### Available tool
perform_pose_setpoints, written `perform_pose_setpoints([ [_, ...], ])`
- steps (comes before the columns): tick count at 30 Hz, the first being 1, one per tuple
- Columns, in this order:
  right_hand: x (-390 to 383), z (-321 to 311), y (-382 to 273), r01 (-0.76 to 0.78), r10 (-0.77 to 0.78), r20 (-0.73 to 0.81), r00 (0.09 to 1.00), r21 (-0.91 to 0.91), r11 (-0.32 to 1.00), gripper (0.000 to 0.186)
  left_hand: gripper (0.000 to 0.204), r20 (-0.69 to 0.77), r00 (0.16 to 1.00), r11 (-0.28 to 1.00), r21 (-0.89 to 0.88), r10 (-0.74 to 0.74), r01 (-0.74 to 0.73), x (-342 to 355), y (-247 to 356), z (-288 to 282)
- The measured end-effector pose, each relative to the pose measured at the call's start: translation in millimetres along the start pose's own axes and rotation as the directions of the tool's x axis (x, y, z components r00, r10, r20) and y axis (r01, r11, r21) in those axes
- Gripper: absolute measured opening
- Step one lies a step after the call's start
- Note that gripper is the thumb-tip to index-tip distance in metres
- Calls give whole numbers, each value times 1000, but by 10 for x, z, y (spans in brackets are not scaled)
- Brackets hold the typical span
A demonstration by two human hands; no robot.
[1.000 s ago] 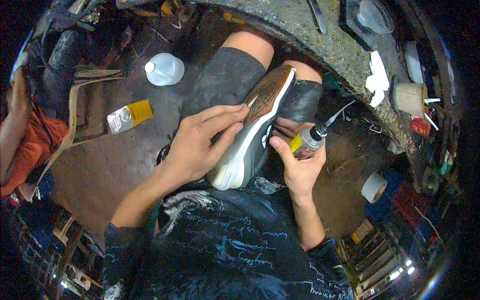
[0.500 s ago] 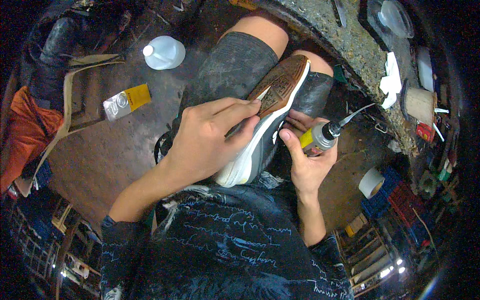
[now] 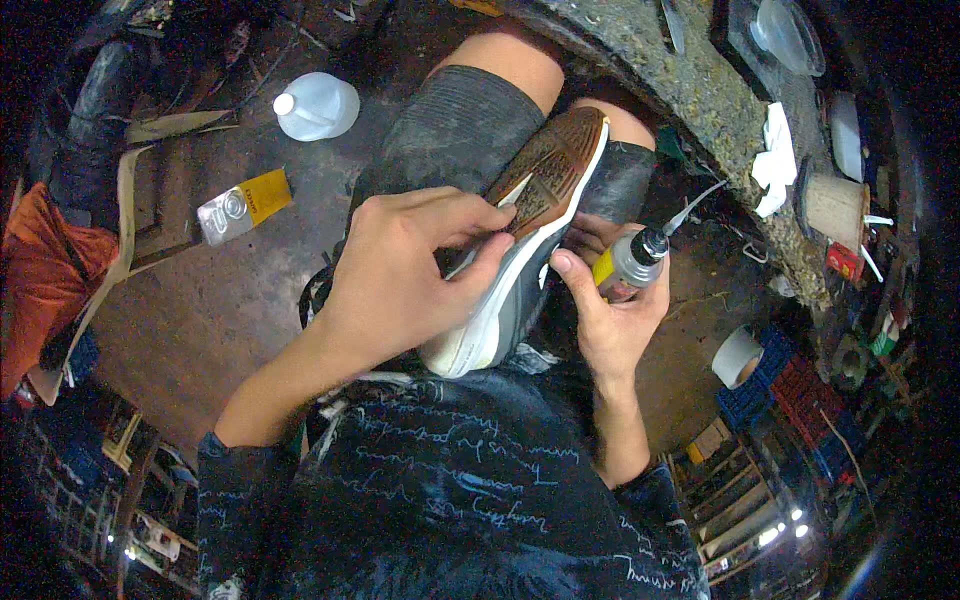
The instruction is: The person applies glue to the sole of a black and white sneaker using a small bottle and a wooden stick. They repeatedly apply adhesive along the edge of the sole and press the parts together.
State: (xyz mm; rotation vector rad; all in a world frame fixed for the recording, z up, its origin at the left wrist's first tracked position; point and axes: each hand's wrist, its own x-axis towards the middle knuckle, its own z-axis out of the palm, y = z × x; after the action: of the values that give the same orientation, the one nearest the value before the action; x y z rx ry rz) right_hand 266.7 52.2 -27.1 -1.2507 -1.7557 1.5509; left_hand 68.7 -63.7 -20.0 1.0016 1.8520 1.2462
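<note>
A sneaker [image 3: 478, 310] rests sole up across my lap, its toe pointing away from me. The sole is brown and worn, with a white midsole along the side and a dark upper. My left hand [image 3: 410, 265] lies over its left side, thumb and fingertips pinching at the edge of the brown sole. In my right hand [image 3: 615, 325] is a small clear squeeze bottle [image 3: 628, 268] with a yellow label, black cap and thin nozzle angled up to the right. Some right fingers reach behind the bottle beside the shoe's upper and are partly hidden.
On the floor to the left stand a white-capped plastic jug [image 3: 320, 107] and a yellow and clear package [image 3: 243, 206]. A rough worktop [image 3: 690, 90] runs along the upper right, with crumpled white paper [image 3: 774, 160] on it. A white tape roll [image 3: 738, 358] sits near blue and red crates.
The view has shifted slightly. The bottle in my right hand has tilted a little, its nozzle tip moving left and up. My left fingers stay at the sole's edge.
</note>
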Motion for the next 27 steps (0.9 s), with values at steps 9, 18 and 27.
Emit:
perform_pose_setpoints([
  [9, 410, -204, -276, 33, -58, 96, 994, 250, 968, 58, 31, 51, 994, 995, -32, -92, 94, 57, 84, 17],
  [18, 431, -259, -387, 102, -105, 38, 994, 73, 992, 51, 46, -49, 988, 973, 190, 145, -133, 159, 80, 145],
  [27, 377, -246, -202, 264, -253, 76, 964, -217, 940, 51, 46, 43, 997, 998, -22, -64, 65, 300, -75, 57],
])
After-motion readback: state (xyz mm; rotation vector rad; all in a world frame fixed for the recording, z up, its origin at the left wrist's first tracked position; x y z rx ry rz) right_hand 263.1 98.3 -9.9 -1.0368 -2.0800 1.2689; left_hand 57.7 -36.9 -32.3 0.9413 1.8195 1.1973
